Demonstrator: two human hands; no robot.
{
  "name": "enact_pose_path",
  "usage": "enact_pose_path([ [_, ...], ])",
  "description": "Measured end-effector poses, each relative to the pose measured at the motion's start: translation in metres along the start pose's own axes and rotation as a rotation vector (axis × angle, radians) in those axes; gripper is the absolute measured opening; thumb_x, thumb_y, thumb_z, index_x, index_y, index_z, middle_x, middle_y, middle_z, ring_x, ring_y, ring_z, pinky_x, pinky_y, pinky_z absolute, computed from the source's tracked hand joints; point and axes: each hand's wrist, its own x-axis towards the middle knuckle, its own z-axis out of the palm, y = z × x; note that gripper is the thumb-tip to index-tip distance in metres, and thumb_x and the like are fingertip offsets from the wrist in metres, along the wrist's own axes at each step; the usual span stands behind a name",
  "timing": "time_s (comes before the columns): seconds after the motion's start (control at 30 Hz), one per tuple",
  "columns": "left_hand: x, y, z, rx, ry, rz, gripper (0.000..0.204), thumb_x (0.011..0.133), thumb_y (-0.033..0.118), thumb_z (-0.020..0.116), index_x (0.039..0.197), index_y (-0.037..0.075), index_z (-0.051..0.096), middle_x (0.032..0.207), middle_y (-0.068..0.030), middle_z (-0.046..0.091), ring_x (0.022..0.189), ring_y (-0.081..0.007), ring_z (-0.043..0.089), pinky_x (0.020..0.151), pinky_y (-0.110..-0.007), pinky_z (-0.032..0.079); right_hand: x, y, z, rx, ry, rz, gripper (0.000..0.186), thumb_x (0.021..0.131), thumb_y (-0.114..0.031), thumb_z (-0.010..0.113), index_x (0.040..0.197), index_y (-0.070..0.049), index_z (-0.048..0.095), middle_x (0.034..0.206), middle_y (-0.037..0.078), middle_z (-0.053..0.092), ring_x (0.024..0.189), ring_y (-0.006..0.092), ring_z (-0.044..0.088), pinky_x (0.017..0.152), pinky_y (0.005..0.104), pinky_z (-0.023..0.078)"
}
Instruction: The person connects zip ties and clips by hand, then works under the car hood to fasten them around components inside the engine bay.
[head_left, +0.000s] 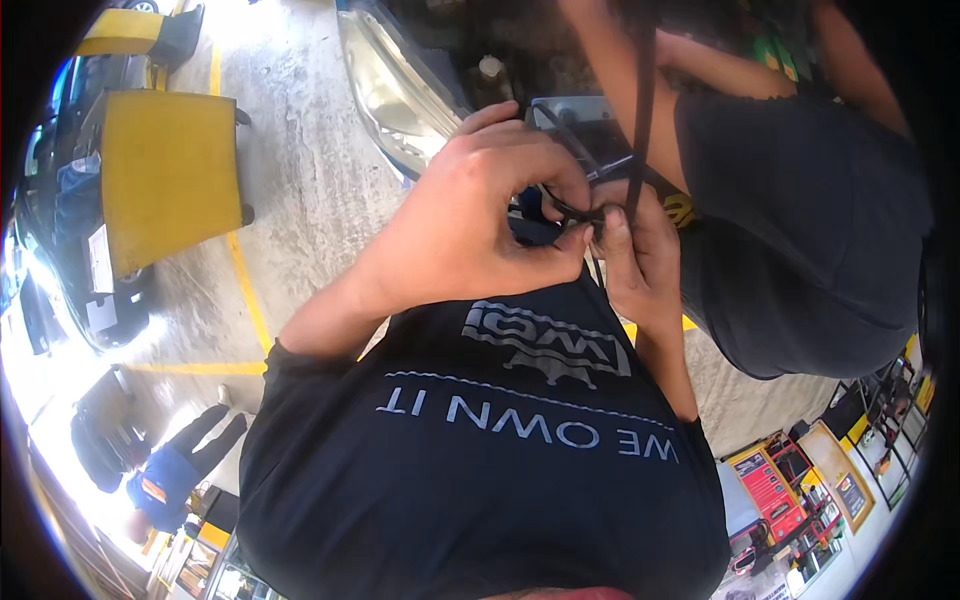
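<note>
My left hand [480,205] is closed, thumb and forefinger pinching a thin black cable [572,213]. Close against it, my right hand [642,245] is also closed on the black cable, its thumb pressed near the same spot. A dark strip [645,110] rises from my right hand toward the top of the view; I cannot tell whether it is part of the same cable. Both hands are in front of my dark shirt, beside a car's open engine bay [500,75]. My fingers partly hide where the cable is gripped.
A car headlight [395,85] lies just beyond my left hand. Close on my right, a co-worker in a dark shirt [800,220] reaches toward the engine bay. A yellow wheeled panel [170,180] stands on the left, near a dark car. Another person [165,485] is farther off.
</note>
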Motion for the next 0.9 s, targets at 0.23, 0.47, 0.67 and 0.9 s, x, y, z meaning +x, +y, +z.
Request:
enact_pose_path([
  [0.23, -0.009, 0.008, -0.004, 0.133, -0.042, 0.020, 0.019, 0.070, 0.018, 0.078, 0.084, 0.010, 0.069, 0.080, -0.0004, 0.067, 0.083, -0.0234, 0.068, 0.113, -0.055, 0.037, -0.003, -0.008, -0.004, -0.245, -0.024, -0.158, 0.010, 0.101, -0.012, 0.061, 0.099, -0.002, 0.060, 0.074, 0.010, 0.062, 0.059, 0.0245, 0.062, 0.057, 0.0318, 0.047],
  [0.47, -0.006, 0.002, -0.014, 0.004, -0.121, 0.072, 0.022, 0.067, 0.007, 0.080, 0.087, 0.010, 0.073, 0.083, -0.0022, 0.072, 0.085, -0.0219, 0.071, 0.114, -0.056, 0.034, 0.006, -0.001, -0.007, -0.253, -0.048, -0.407, 0.008, 0.093, -0.004, 0.068, 0.099, -0.003, 0.062, 0.079, 0.009, 0.065, 0.062, 0.0253, 0.064, 0.058, 0.0326, 0.049],
  [0.67, -0.003, 0.000, -0.012, 0.010, -0.102, -0.006, 0.022, 0.066, 0.007, 0.081, 0.086, 0.011, 0.071, 0.085, -0.0007, 0.073, 0.087, -0.0195, 0.071, 0.113, -0.050, 0.032, 0.012, 0.000, -0.011, -0.307, -0.041, -0.379, 0.011, 0.092, -0.004, 0.070, 0.099, -0.002, 0.062, 0.081, 0.010, 0.065, 0.065, 0.0268, 0.065, 0.060, 0.0329, 0.050],
  [0.9, -0.003, -0.004, 0.002, -0.024, 0.011, -0.025, 0.020, 0.064, 0.010, 0.079, 0.080, 0.012, 0.067, 0.080, 0.0017, 0.068, 0.081, -0.0176, 0.066, 0.102, -0.043, 0.037, 0.017, 0.000, -0.011, -0.303, -0.039, -0.389, 0.012, 0.091, -0.004, 0.071, 0.099, -0.002, 0.062, 0.082, 0.010, 0.066, 0.066, 0.0276, 0.067, 0.060, 0.0331, 0.051],
])
